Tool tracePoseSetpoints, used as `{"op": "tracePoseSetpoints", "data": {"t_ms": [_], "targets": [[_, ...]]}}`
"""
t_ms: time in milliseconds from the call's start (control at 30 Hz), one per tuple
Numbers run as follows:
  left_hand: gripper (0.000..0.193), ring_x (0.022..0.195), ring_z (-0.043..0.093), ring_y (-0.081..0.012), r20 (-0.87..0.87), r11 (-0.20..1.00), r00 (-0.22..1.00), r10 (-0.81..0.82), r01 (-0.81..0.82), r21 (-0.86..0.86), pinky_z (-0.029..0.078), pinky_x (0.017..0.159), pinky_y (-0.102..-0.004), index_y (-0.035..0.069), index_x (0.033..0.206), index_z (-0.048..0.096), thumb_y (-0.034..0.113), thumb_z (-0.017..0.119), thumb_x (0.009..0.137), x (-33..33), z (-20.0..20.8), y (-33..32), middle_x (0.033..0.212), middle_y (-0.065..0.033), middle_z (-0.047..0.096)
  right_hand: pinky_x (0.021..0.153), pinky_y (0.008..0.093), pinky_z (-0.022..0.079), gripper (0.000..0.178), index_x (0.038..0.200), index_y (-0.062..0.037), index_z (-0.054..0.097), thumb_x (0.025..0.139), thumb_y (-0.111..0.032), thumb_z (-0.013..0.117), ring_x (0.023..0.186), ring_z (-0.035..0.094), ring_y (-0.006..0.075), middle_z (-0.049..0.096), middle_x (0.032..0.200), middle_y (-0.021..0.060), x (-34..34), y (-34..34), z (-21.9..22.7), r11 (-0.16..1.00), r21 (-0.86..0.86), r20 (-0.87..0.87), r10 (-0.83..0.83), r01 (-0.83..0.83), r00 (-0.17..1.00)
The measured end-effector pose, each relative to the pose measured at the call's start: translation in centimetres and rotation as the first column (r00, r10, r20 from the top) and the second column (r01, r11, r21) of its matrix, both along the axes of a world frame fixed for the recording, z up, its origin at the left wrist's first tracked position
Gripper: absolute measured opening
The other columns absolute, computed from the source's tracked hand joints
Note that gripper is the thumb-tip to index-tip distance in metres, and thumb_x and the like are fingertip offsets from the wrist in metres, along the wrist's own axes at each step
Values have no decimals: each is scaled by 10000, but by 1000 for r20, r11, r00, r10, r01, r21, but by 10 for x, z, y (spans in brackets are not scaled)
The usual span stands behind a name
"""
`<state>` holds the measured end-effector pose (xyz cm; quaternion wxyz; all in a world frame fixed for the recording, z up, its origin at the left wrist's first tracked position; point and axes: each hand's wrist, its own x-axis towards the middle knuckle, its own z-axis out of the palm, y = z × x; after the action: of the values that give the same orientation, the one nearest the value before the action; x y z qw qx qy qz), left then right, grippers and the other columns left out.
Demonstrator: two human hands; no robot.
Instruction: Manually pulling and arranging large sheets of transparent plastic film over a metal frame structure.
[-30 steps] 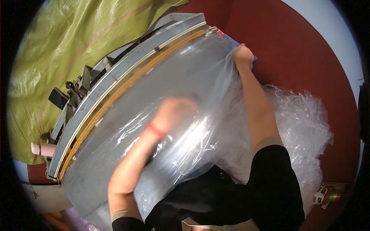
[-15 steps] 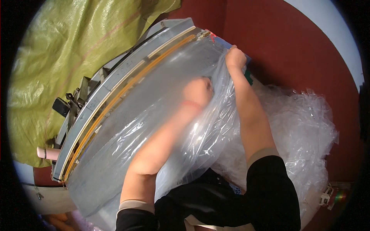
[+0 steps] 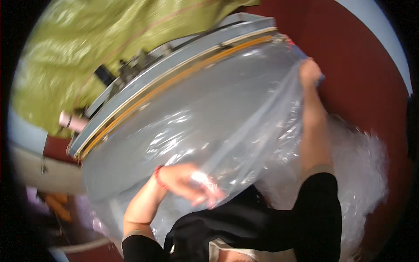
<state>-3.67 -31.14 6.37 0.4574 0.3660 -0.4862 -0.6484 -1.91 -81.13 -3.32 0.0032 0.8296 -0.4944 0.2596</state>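
Observation:
A large sheet of clear plastic film [image 3: 174, 135] spreads over a grey surface in front of me. At the far right corner, my right hand [image 3: 310, 72] is closed round the gathered film, which stretches in folds toward me. My left hand [image 3: 187, 181], with a red bracelet [image 3: 159, 177] at the wrist, is close to my body at the near edge of the film. Its fingers reach out to the right, partly under the shiny film and blurred.
A grey metal machine frame [image 3: 174, 56] with an orange strip [image 3: 187, 72] runs along the far side. Behind it hangs a yellow-green woven sheet [image 3: 87, 43]. A pink roll [image 3: 72, 121] sticks out at the left. Crumpled clear film [image 3: 358, 170] is heaped at my right.
My left hand has come back toward my body from beneath the film in the middle. My right hand keeps its grip at the far corner. The whole view has turned and shifted.

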Motion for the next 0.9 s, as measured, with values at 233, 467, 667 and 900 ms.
{"op": "tracePoseSetpoints", "data": {"t_ms": [233, 467, 667, 900], "targets": [[257, 727, 595, -124, 791, 170, 530, 305, -848, 502, 459, 490, -213, 38, 993, 556, -9, 531, 742, -11, 61, 313, 794, -67, 622, 718, 447, 446, 324, 1027, -91, 540, 828, -300, 391, 901, 558, 334, 580, 973, 155, -7, -2, -3, 1000, -22, -22, 22, -22, 1000], [145, 791, 520, -238, 4, 311, -927, -375, -130, -941, 415, 710, -325, 4, 840, 537, 9, 575, 700, 3, 105, 390, 798, -107, 535, 686, 466, 437, 283, 985, -96, 531, 833, -300, 408, 867, 544, 373, 575, 948, 174, -1, -8, -4, 998, -26, -109, 54, -57, 993], [517, 1238, 231, -321, 891, 536, -452, 42, -742, -402, 243, 976, -424, 16, 1188, 395, 225, 574, 751, 21, -37, 296, 1303, -144, 311, 686, 457, 440, 290, 976, -92, 526, 836, -316, 407, 855, 550, 370, 581, 933, 171, 4, 11, 3, 1000, -8, -105, 25, -26, 994], [639, 1265, 173, -316, 800, 231, -599, -16, -781, -580, 186, 995, -426, 35, 1271, 302, 285, 589, 759, 82, -73, 319, 1341, -131, 265, 679, 452, 435, 313, 1006, -123, 530, 829, -355, 416, 867, 549, 357, 583, 960, 139, 3, -15, -8, 1000, -6, -152, -19, 18, 988]]}}
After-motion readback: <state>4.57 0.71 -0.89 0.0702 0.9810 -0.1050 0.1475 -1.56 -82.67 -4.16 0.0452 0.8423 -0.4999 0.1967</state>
